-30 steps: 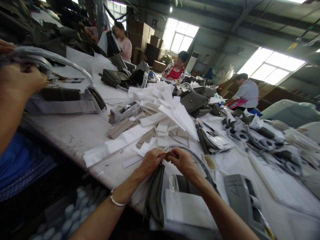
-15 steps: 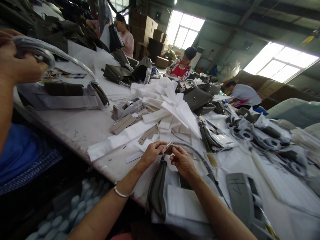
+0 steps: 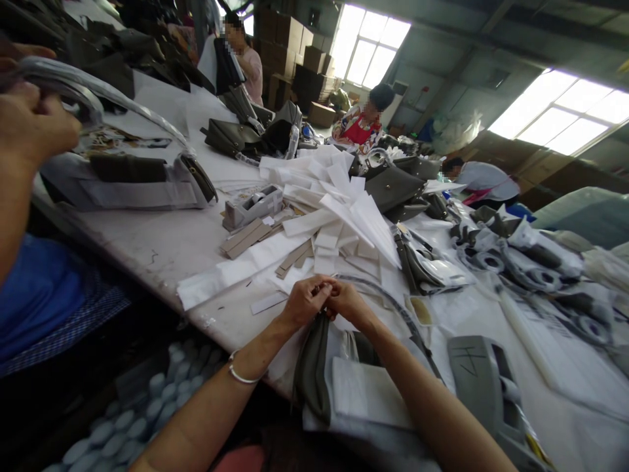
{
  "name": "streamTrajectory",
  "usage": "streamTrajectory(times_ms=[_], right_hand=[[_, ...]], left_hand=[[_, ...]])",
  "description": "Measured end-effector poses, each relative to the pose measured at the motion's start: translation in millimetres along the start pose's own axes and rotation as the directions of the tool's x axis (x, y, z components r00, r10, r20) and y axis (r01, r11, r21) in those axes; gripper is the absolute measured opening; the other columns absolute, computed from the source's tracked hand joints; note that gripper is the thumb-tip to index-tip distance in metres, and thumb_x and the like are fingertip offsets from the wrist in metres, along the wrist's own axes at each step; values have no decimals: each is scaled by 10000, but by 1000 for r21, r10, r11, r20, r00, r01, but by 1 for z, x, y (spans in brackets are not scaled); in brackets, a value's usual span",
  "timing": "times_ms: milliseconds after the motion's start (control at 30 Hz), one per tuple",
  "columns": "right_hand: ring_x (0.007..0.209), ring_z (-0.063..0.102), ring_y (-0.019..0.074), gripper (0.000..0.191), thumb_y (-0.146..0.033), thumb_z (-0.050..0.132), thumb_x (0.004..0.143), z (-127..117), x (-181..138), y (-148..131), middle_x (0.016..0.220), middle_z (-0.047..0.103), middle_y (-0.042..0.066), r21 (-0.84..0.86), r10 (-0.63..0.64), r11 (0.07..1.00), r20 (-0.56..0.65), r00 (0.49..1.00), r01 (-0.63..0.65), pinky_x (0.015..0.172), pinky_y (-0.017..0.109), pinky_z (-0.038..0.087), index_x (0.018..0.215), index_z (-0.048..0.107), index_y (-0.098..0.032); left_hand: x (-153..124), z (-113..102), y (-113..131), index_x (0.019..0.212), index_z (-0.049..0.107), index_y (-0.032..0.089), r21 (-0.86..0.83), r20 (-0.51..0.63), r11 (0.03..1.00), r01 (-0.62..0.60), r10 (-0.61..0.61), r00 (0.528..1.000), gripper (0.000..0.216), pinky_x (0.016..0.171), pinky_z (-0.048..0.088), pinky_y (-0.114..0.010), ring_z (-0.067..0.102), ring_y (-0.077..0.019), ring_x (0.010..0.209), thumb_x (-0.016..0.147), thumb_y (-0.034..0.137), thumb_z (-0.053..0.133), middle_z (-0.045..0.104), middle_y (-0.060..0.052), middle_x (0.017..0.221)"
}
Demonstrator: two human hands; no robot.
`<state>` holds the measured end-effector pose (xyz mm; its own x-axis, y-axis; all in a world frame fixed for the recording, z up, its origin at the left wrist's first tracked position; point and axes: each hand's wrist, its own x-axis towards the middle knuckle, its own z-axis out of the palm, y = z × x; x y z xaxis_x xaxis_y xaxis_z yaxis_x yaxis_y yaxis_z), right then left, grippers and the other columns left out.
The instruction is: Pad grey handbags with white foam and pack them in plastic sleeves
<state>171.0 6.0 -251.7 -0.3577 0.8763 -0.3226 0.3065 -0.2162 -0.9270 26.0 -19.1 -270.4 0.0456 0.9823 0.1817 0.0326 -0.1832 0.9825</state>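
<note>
A dark olive handbag (image 3: 313, 377) lies at the table's near edge, with white foam sheet (image 3: 371, 393) over its side. Its handle (image 3: 393, 305), in clear wrapping, arches up behind my hands. My left hand (image 3: 308, 300) and my right hand (image 3: 350, 303) meet at the handle's left end, above the bag. The fingers of both are pinched closed and touching. The small brown tag-like piece they held a moment earlier is now almost wholly hidden between the fingertips.
White foam strips (image 3: 339, 216) and grey-brown card strips (image 3: 248, 236) pile up ahead. Tape dispensers (image 3: 474, 373) stand at right and beyond the pile (image 3: 253, 208). A co-worker's hand (image 3: 37, 121) at left holds another bag's wrapped handle. More bags (image 3: 393, 187) and several people are farther back.
My hands have come together, and the brown piece visible between them is now covered by fingers. The co-worker's hand at left has shifted slightly. The view has tilted a little.
</note>
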Motion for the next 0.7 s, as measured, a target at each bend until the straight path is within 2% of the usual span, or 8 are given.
streamTrajectory(times_ms=[100, 200, 267, 367, 433, 533, 633, 700], right_hand=[[444, 556, 102, 299, -413, 754, 667, -5, -1, 10, 553, 620, -49, 86, 4, 996, -74, 997, 2, 412, 208, 464, 828, 642, -188], [483, 580, 101, 352, -462, 781, 647, -12, -5, 19, 624, 654, -17, 179, 29, 984, -145, 989, -3, 453, 218, 500, 790, 609, -190], [505, 591, 103, 387, -483, 802, 634, -16, -7, 21, 652, 667, -3, 227, 38, 974, -169, 985, 1, 476, 224, 517, 787, 597, -192], [537, 606, 109, 430, -501, 827, 617, -19, -10, 21, 685, 685, 9, 270, 36, 963, -174, 984, 12, 509, 234, 534, 804, 595, -191], [562, 617, 113, 449, -503, 841, 605, -19, -11, 19, 706, 695, 15, 280, 30, 960, -167, 986, 18, 533, 240, 542, 815, 602, -188], [589, 628, 117, 470, -511, 853, 585, -17, -12, 15, 717, 698, 14, 277, 23, 961, -156, 987, 22, 565, 248, 547, 817, 608, -184], [594, 626, 121, 477, -514, 855, 577, -16, -14, 11, 701, 692, 7, 255, 18, 967, -149, 989, 21, 572, 249, 536, 814, 607, -182], [584, 612, 118, 456, -509, 841, 602, -15, -16, 8, 700, 690, 11, 228, 11, 973, -138, 990, 21, 549, 239, 509, 819, 616, -177]], left_hand=[[-3, 1, 0, 1007, 711, 213, 44, 10, 999, -3, 2, 1000, 222, 800, 516, -272, 661, -184, 863, 838, 283, 585, 726, -40, 930], [2, 2, -7, 1153, 632, 200, 56, -24, 995, 80, -79, 997, 314, 601, 511, -233, 646, -130, 636, 868, 294, 536, 703, -25, 883], [6, 2, -13, 1233, 558, 190, 45, -22, 987, 151, -150, 988, 383, 451, 451, -206, 596, -91, 489, 871, 311, 524, 690, -26, 921], [11, 3, -21, 1239, 537, 165, 30, 11, 973, 229, -230, 973, 434, 372, 404, -196, 596, -85, 459, 841, 338, 558, 679, -66, 1029], [12, 1, -22, 1135, 608, 143, 34, 47, 968, 247, -248, 967, 382, 391, 422, -203, 602, -104, 481, 827, 369, 579, 689, -53, 912], [11, -1, -19, 904, 690, 150, 54, 77, 976, 209, -213, 974, 303, 497, 464, -219, 607, -125, 560, 815, 423, 594, 662, -15, 729], [11, -3, -14, 714, 681, 164, 76, 68, 987, 138, -144, 987, 257, 638, 473, -236, 605, -142, 682, 780, 404, 618, 654, -11, 713], [11, -2, -11, 649, 657, 169, 84, 62, 990, 115, -121, 991, 222, 672, 455, -245, 586, -147, 691, 755, 361, 621, 635, -2, 671]])
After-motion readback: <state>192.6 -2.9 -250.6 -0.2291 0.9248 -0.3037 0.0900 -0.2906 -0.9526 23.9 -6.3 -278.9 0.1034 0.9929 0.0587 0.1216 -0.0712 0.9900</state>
